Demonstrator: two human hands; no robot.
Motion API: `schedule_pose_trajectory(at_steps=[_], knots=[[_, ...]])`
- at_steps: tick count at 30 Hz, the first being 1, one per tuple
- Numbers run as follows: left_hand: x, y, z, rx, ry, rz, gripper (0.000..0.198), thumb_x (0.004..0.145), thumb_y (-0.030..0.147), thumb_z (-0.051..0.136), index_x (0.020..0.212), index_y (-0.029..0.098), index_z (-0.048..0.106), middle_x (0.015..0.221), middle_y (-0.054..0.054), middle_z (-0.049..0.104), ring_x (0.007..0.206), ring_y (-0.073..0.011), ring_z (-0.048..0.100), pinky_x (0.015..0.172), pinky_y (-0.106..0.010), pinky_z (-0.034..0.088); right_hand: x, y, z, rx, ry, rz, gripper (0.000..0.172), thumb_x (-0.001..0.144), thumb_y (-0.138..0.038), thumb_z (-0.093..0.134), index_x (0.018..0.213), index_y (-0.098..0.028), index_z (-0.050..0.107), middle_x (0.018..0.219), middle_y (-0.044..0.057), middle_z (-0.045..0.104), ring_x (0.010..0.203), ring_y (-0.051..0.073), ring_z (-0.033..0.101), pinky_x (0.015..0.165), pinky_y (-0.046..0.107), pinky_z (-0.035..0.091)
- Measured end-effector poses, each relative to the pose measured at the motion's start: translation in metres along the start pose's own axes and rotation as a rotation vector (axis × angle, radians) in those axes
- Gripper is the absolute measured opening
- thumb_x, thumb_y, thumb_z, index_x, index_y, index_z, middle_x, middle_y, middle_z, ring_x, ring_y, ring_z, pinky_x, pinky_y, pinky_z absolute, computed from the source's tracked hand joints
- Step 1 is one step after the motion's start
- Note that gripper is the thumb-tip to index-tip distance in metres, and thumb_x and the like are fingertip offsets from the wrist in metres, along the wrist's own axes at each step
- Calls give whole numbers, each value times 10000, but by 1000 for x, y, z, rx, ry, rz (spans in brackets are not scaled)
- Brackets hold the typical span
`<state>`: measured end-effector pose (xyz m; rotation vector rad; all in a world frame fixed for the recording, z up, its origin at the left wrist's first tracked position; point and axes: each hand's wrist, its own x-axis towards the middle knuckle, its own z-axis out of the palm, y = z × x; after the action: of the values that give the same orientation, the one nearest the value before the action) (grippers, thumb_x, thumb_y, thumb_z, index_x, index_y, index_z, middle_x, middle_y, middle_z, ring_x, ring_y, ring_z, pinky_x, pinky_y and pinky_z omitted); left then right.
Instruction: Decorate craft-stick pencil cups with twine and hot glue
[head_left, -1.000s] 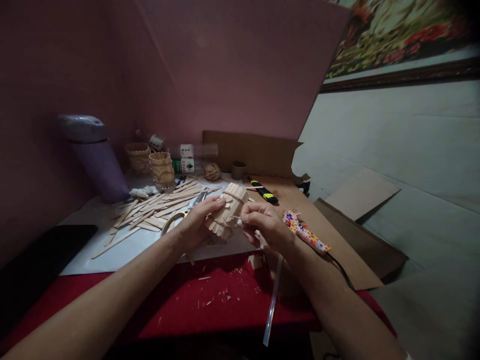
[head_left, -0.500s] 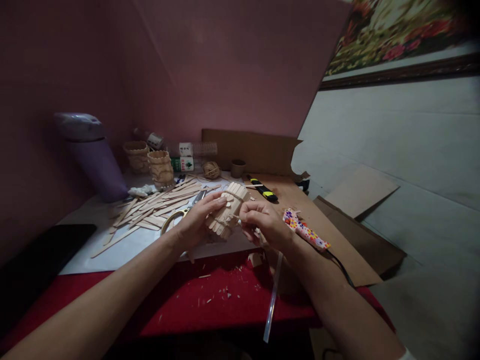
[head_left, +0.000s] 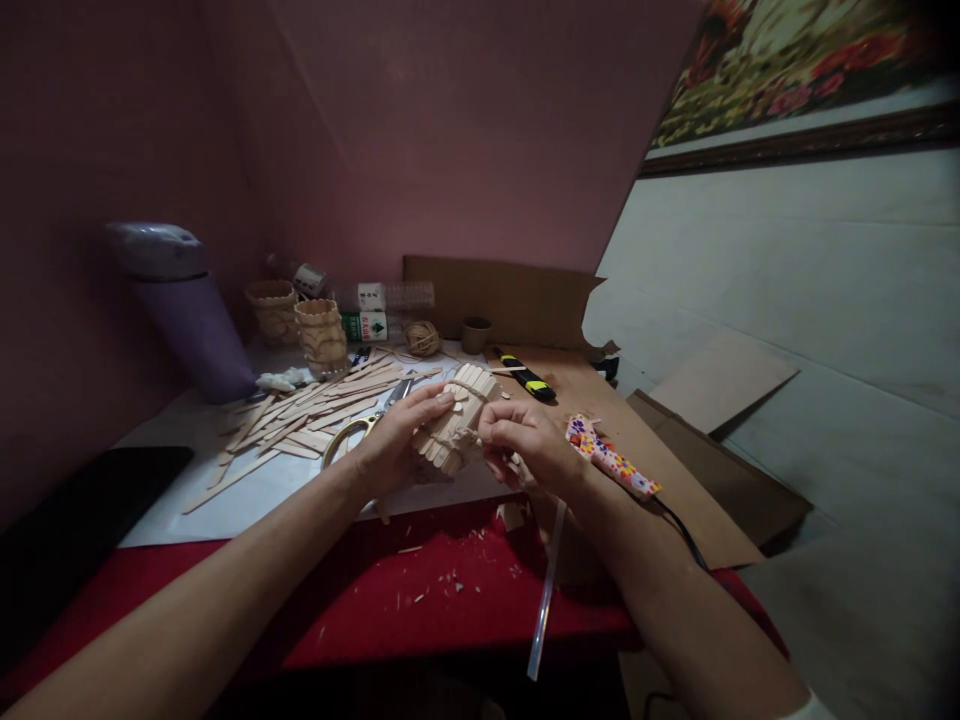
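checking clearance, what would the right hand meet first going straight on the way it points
Most likely the stick bundle in the left hand, just ahead of the right hand; whether they touch is unclear here.

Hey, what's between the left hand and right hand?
In the head view, pale flat wooden sticks bound with thin brown twine sit between the left hand and right hand.
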<state>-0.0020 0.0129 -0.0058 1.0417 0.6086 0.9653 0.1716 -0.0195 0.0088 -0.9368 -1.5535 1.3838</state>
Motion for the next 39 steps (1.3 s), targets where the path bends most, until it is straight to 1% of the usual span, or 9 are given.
schedule_pose_trajectory(at_steps=[3, 6, 11, 15, 23, 28, 30, 34, 39], knots=[[-2, 0, 0, -3, -16, 7, 412, 755, 425, 765, 1030, 155, 618, 819, -50, 658, 652, -160, 617, 575, -246, 472, 0, 1, -1, -21, 4, -5, 171, 700, -302, 560, 574, -198, 507, 379, -52, 547, 273, 48, 395, 305, 147, 278], [-4, 2, 1, 7, -25, -13, 504, 735, 472, 768, 1105, 168, 609, 860, -58, 666, 657, -169, 623, 564, -253, 468, 1, 2, -2, -29, 10, -10, 179, 708, -306, 554, 575, -196, 503, 382, -55, 547, 271, 45, 394, 306, 145, 282], [-6, 4, 4, 24, 13, -40, 663, 625, 321, 830, 1217, 170, 574, 912, -64, 677, 685, -167, 626, 579, -254, 482, 2, 2, -4, -17, 18, -3, 176, 704, -313, 556, 580, -199, 505, 377, -57, 546, 266, 48, 390, 301, 150, 287], [-4, 2, 3, 46, 2, -25, 650, 611, 274, 804, 1210, 165, 577, 919, -66, 674, 705, -178, 623, 599, -280, 508, 2, 1, -3, -9, 11, -18, 177, 713, -309, 556, 584, -197, 513, 381, -56, 546, 272, 48, 394, 303, 152, 283], [0, -3, -6, 164, 95, 46, 650, 620, 246, 733, 1248, 202, 574, 964, -57, 660, 761, -196, 619, 582, -277, 493, 4, 5, -4, 3, 15, -31, 212, 764, -339, 620, 625, -194, 554, 394, -63, 542, 283, 49, 392, 305, 160, 287], [2, -5, -9, 197, 124, 150, 664, 635, 271, 718, 1271, 168, 559, 976, -68, 666, 779, -204, 618, 638, -305, 500, 4, 6, -7, -11, 47, -16, 290, 775, -437, 696, 678, -182, 598, 425, -64, 544, 322, 51, 411, 323, 164, 301], [4, -6, -11, 234, 179, 220, 686, 627, 286, 733, 1276, 161, 550, 981, -62, 659, 806, -200, 610, 678, -304, 495, 5, 6, -8, -16, 62, -2, 301, 769, -452, 712, 700, -179, 607, 431, -64, 547, 324, 48, 409, 327, 164, 302], [5, -3, -11, 418, 318, 370, 840, 556, 305, 769, 1333, 138, 497, 1049, -81, 637, 918, -233, 607, 787, -340, 492, 5, 5, -8, -34, 73, 2, 321, 764, -471, 728, 718, -176, 610, 455, -59, 564, 336, 47, 420, 339, 167, 313], [4, 1, -7, 553, 369, 466, 891, 556, 326, 741, 1371, 148, 428, 1072, -86, 607, 912, -241, 616, 827, -390, 500, 4, 3, -8, -76, 78, -3, 332, 749, -475, 746, 719, -173, 613, 499, -46, 589, 373, 52, 464, 359, 170, 332]])
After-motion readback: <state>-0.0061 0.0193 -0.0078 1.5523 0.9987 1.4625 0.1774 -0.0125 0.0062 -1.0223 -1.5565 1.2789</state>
